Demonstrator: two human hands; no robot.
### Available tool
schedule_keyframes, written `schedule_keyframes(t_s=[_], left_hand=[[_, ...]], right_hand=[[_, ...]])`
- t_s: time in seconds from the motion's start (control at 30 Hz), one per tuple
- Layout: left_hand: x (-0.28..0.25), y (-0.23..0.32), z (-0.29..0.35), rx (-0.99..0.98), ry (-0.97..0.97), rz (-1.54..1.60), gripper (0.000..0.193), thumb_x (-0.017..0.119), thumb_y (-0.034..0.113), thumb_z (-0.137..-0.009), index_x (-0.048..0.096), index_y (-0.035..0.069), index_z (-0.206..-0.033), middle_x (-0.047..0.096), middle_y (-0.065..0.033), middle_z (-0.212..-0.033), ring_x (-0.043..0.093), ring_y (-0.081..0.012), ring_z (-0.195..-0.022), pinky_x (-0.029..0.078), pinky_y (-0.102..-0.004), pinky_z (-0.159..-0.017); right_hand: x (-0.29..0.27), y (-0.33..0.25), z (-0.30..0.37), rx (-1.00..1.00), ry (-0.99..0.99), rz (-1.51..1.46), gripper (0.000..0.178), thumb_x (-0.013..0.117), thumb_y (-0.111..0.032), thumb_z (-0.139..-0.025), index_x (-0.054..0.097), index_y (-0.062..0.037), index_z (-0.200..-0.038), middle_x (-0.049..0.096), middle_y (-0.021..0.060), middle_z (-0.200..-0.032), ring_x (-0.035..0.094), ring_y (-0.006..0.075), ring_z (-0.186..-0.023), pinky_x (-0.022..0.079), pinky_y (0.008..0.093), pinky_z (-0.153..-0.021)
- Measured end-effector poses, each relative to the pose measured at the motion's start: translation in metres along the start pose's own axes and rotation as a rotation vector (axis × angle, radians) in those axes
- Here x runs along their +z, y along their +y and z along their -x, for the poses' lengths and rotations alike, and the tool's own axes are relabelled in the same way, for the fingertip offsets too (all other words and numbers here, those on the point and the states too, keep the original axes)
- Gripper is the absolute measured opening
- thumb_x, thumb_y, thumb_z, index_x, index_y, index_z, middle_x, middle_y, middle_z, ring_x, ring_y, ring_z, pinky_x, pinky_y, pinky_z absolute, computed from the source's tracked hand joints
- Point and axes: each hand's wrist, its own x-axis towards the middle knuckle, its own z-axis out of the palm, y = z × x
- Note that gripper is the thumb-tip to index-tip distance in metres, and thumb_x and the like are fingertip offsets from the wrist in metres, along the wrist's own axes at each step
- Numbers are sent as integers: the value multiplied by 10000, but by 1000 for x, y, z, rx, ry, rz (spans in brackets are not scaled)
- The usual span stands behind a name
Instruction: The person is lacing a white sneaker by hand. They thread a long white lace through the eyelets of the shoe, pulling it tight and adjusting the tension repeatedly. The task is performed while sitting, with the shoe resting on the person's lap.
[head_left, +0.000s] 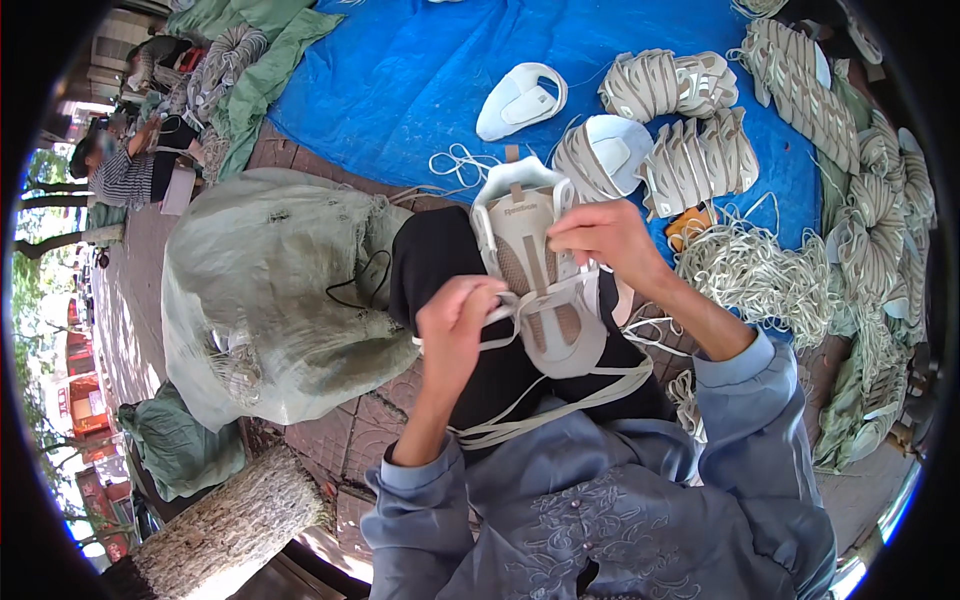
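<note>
A beige and white shoe upper (565, 345), without a sole, lies lengthwise over my black-clad thighs. At its left edge my left hand (460, 322) is closed, pinching a whitish flat shoelace (500, 340) that loops beside the upper. My right hand (608, 238) rests at the upper's right edge, thumb and fingers pressed together; what they pinch is too small to make out. More lace strands (570, 405) trail across my lap. Beyond my knees, a loose white upper (518, 103) lies on a blue tarp (400, 110).
Stacked bundles of uppers (700, 165) sit on the tarp, with further bundles (880, 220) at far right. A tangled heap of laces (760, 280) lies right of my knees beside an orange object (688, 226). At left stand a translucent sack (270, 310) and a tree trunk (230, 520).
</note>
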Motion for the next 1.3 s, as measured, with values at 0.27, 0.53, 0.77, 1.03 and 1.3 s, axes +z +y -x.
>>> schedule_keyframes(t_s=[0.27,0.53,0.77,1.03,1.3], left_hand=[[25,8,-16,205,-214,-232,165,489,83,-843,610,-2,-917,635,-62,-786,592,-100,-696,464,-234,-651],[55,-5,-34,403,-189,-836,178,491,147,-832,575,-7,-796,580,-134,-597,605,-217,-515,472,-299,-500],[56,1,-41,71,-423,-764,208,528,206,-788,547,5,-739,581,-203,-692,573,-371,-680,442,-448,-623],[59,9,-38,-50,-574,-719,147,584,169,-715,568,39,-783,591,-166,-689,573,-353,-674,448,-402,-596],[50,-5,-32,-38,-536,-602,159,588,147,-693,555,29,-794,563,-186,-685,567,-351,-675,436,-394,-585]], right_hand=[[15,54,53,-322,255,478,243,616,-47,-715,597,-28,-956,607,123,-737,599,176,-604,466,262,-549],[9,48,71,-5,236,70,154,602,24,-685,633,-17,-830,609,72,-740,570,138,-614,449,245,-542],[25,60,72,-389,332,375,107,612,-10,-658,591,-50,-755,571,98,-741,585,269,-642,480,321,-586],[10,68,65,138,155,-361,39,615,-31,-731,624,7,-740,558,31,-596,493,70,-516,375,213,-474],[16,68,70,-128,218,50,102,623,-92,-736,616,7,-717,546,62,-581,514,124,-533,396,262,-487]])
